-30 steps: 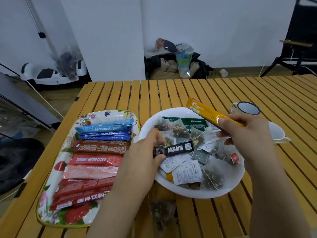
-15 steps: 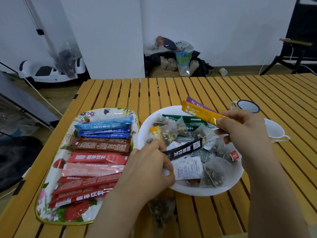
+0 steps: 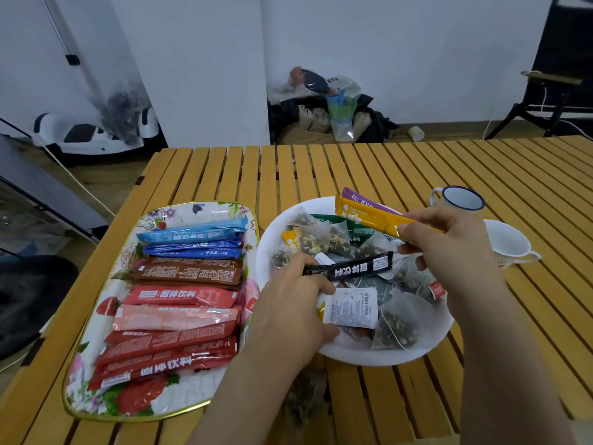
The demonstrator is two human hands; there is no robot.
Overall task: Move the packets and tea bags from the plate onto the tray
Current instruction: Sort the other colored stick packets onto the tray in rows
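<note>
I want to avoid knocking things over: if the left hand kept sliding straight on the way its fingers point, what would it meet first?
Probably the tea bags heaped in the plate, past the black packet the left hand holds; depth is unclear.

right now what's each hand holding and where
Left hand pinches the black packet at its left end; right hand grips the yellow packet at its right end.

Under your hands, a slatted wooden table (image 3: 321, 168) with smooth yellow finish, glossy floral tray (image 3: 179, 213) with gold rim, smooth white plate (image 3: 353, 356), shiny foil-like stick packets (image 3: 189, 273), translucent mesh tea bags (image 3: 398, 322), glossy enamel-look mug (image 3: 459, 199).
</note>
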